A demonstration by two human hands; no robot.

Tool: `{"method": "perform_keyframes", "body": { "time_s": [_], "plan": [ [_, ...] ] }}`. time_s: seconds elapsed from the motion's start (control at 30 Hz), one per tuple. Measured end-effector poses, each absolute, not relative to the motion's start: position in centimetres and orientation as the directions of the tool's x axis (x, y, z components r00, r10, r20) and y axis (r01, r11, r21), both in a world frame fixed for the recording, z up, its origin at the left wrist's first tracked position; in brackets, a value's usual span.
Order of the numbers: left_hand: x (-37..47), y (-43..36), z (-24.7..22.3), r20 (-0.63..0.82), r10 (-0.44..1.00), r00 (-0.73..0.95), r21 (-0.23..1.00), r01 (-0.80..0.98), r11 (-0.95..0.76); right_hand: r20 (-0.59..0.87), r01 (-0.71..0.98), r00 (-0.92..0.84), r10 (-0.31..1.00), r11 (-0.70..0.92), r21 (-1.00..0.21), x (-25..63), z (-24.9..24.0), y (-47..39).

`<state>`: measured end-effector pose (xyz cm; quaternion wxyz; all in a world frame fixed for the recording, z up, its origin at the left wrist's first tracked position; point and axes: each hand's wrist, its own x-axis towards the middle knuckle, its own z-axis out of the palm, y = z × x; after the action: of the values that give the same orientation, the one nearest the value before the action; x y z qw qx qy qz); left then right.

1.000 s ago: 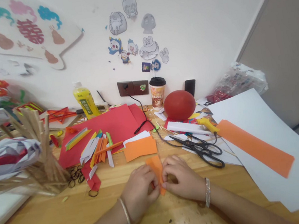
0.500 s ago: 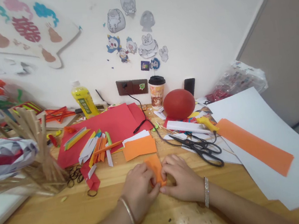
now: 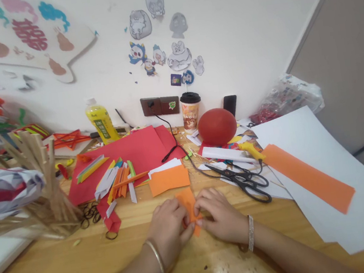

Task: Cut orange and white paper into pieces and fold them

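A small piece of orange paper (image 3: 187,198) lies between my hands at the front middle of the wooden table. My left hand (image 3: 171,221) has its fingers curled on the paper's left edge, thumb at the lower end. On the opposite side, my right hand (image 3: 218,215) pinches the paper's right edge with thumb and forefinger. The paper's lower tip shows below the thumbs; part of it is hidden by the fingers. Just beyond lie more orange paper rectangles (image 3: 169,180) with white pieces under them.
Black scissors (image 3: 242,180) and a yellow glue gun (image 3: 250,149) lie to the right, near a long orange strip (image 3: 309,177) on white paper (image 3: 336,223). Folded paper strips (image 3: 117,181) rest on red sheets (image 3: 142,144). A red balloon (image 3: 217,126), a lidded cup (image 3: 191,112) and a bottle (image 3: 101,120) stand behind.
My right thumb and fingers have shifted slightly at the paper's lower right edge. More of its lower tip now shows below my thumbs.
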<state>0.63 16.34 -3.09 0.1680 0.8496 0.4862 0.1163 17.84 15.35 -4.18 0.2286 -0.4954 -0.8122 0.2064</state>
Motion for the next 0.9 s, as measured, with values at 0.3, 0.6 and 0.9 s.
{"method": "perform_keyframes", "body": {
  "time_s": [0.3, 0.6, 0.9],
  "plan": [
    [0.6, 16.3, -3.0, 0.021, 0.865, 0.501, 0.385, 0.795, -0.469, 0.205, 0.718, -0.367, 0.907, 0.416, -0.558, 17.6, -4.3, 15.0],
    [0.2, 16.3, -3.0, 0.03, 0.863, 0.505, 0.393, 0.788, -0.474, 0.182, 0.717, -0.383, 0.906, 0.416, -0.56, 17.8, -4.4, 15.3],
    [-0.8, 17.3, -3.0, 0.047, 0.803, 0.593, 0.407, 0.723, -0.558, 0.152, 0.739, -0.363, 0.919, 0.384, -0.553, 17.5, -4.2, 15.1]
  ]
}}
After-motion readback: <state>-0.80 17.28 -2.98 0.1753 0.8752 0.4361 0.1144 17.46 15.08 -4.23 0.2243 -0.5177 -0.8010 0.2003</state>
